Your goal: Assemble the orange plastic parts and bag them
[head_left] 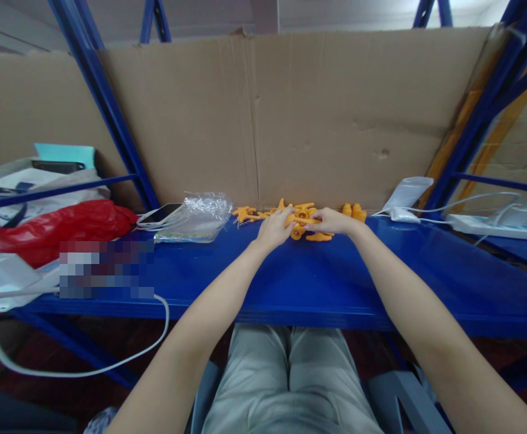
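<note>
Orange-yellow plastic parts lie in a pile against the cardboard at the back of the blue shelf. My left hand (273, 229) is at the pile's left side, its fingers closed on an orange plastic part (303, 219). From the right, my right hand (334, 220) grips the same part, with thumb and fingers pressed together. The part's exact shape is mostly hidden by my fingers. Just below it lie a round part with a hole (296, 232) and a flat curved part (319, 237). Branched orange pieces (246, 214) spread to the left, and upright rounded pieces (354, 212) stand beyond my right wrist.
Tall cardboard (336, 108) backs the blue shelf (309, 283). At left are a phone (167, 213), a clear plastic bag (200, 220), a red bag (64, 226) and a looping white cable (87, 372). A white power strip (498, 226) sits at right.
</note>
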{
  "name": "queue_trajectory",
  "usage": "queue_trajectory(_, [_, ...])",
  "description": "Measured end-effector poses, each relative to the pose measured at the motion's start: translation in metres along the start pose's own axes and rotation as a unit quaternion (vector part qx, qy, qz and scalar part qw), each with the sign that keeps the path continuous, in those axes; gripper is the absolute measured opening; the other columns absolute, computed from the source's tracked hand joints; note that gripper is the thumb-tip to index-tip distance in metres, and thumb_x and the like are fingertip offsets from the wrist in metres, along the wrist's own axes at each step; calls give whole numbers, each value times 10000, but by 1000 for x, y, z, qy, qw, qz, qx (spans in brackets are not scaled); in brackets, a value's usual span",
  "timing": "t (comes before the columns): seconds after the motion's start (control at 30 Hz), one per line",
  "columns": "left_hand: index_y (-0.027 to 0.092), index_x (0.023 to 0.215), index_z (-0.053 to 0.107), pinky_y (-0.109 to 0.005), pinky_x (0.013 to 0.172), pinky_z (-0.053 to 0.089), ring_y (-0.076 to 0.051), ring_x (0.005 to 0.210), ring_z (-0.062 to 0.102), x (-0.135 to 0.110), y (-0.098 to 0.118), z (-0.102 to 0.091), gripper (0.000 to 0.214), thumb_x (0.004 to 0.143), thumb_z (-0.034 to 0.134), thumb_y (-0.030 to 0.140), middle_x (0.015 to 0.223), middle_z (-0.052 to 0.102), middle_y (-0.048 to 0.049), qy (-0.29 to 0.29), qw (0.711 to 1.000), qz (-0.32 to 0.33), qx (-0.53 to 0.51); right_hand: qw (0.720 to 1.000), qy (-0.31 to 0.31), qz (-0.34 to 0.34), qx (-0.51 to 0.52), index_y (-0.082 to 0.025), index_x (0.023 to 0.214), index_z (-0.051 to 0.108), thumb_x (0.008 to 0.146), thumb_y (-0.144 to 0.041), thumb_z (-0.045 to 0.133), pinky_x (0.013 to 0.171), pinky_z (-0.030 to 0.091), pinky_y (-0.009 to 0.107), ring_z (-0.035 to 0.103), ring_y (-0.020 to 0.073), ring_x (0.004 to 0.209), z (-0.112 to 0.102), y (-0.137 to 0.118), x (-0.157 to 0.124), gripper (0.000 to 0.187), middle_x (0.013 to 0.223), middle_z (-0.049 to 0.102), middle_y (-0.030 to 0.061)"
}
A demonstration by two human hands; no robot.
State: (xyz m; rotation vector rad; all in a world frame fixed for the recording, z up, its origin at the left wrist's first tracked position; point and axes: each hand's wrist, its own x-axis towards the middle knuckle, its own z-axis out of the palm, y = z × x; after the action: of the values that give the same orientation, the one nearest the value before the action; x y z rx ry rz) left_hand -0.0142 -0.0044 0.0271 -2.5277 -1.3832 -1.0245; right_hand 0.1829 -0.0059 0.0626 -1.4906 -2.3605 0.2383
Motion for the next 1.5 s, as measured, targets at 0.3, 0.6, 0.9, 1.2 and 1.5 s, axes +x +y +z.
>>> queue_trajectory(0.3, [165, 1225, 598, -372, 1038, 465, -247, 1193, 626, 6, -7, 2, 359, 867, 598, 155, 1265, 675, -121, -17, 998, 7, -54, 951, 114, 25, -285, -153, 1069, 729, 906, -286, 597, 754, 457, 301, 706, 257, 925, 3, -19, -3, 249, 959, 766, 144])
queue_trajectory(0.6, [146, 1017, 673, -259, 698, 481, -152, 701, 616, 10, -13, -12, 315, 702, 666, 148, 734, 646, 15, -33, 984, -57, -163, 940, 133, 14, -315, -127, 1097, 700, 907, -241, 550, 705, 400, 304, 692, 276, 915, 8, -27, -4, 267, 980, 753, 176])
queue_trajectory(0.9, [129, 937, 683, -177, 437, 406, -58, 414, 446, 11, -10, -35, 267, 679, 637, 80, 504, 489, 87, -99, 940, -140, -294, 938, 161, -52, -301, -151, 1055, 689, 920, -216, 526, 673, 364, 292, 647, 252, 909, 11, -33, -7, 222, 974, 742, 153])
queue_trajectory(1.2, [163, 891, 688, -225, 644, 463, -125, 646, 587, 9, -17, -29, 215, 680, 659, 136, 661, 621, 39, 2, 989, -59, -132, 952, 159, -85, -246, -157, 1109, 660, 960, -353, 539, 790, 437, 320, 639, 261, 1005, 21, -17, 1, 275, 1106, 713, 154])
queue_trajectory(1.5, [175, 959, 706, -237, 723, 447, -160, 759, 640, 7, -26, -21, 261, 710, 633, 149, 810, 711, 0, 27, 998, -7, -48, 961, 128, -72, -236, -131, 1126, 651, 976, -280, 529, 873, 366, 351, 612, 284, 1107, 20, -23, 2, 244, 1144, 703, 166])
